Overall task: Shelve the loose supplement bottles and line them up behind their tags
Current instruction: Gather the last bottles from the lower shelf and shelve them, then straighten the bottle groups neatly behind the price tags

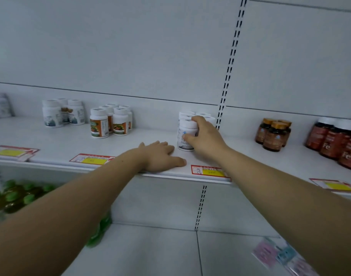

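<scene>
While the right hand [205,134] curls round the front white supplement bottle [186,136], standing on the shelf [51,140] behind its red-and-yellow tag [209,171], the left hand [160,156] lies flat and empty at the shelf edge — neighbouring orange-label bottles [108,124] stand grouped, so little seems left.

"Fe" on the dark red bottles [332,142]

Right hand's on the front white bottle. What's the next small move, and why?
Probably nudge the front white bottle slightly right before letting go. The right hand grips it upright on the shelf, but it stands toward the left end of the red-and-yellow tag. The left hand rests flat on the shelf beside it.
</scene>
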A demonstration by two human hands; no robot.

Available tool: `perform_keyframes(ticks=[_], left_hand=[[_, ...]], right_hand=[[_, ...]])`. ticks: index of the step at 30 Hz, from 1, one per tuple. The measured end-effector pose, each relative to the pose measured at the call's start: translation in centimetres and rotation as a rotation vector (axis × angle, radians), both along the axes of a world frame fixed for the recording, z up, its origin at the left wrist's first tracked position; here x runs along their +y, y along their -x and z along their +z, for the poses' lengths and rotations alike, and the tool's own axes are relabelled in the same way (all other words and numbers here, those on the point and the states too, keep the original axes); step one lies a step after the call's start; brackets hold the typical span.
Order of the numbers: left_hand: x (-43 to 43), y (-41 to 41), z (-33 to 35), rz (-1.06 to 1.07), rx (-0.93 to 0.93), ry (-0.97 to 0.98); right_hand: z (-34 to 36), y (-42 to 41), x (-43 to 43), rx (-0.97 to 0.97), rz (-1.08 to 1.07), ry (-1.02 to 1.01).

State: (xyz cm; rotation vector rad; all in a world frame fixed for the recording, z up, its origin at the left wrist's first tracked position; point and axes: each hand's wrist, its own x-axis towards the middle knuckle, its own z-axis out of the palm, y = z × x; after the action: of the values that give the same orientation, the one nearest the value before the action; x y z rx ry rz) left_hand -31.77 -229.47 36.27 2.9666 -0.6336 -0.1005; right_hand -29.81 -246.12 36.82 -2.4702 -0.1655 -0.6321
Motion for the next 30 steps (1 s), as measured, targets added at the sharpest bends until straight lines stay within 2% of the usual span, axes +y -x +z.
perform_keyframes(ticks=[16, 22, 27, 30], left_hand=[[0.2, -0.9, -0.3, -0.028, -0.02, 0.069], [0.4, -0.7, -0.2, -0.024, -0.003, 0.104], [1.3, 0.1, 0.1, -0.074, 0.035, 0.265], [0.6, 1.5, 1.2, -0.131, 0.04, 0.299]], right_hand=[[0.7, 1.1, 0.4, 0.071, -0.091, 0.036], [1.5, 3.5, -0.9, 0.109, -0.207, 0.081], [2.0, 7.0, -4.1, 0.188, -0.3, 0.166], [2.4, 9.4, -7.0, 0.232, -0.346, 0.186]])
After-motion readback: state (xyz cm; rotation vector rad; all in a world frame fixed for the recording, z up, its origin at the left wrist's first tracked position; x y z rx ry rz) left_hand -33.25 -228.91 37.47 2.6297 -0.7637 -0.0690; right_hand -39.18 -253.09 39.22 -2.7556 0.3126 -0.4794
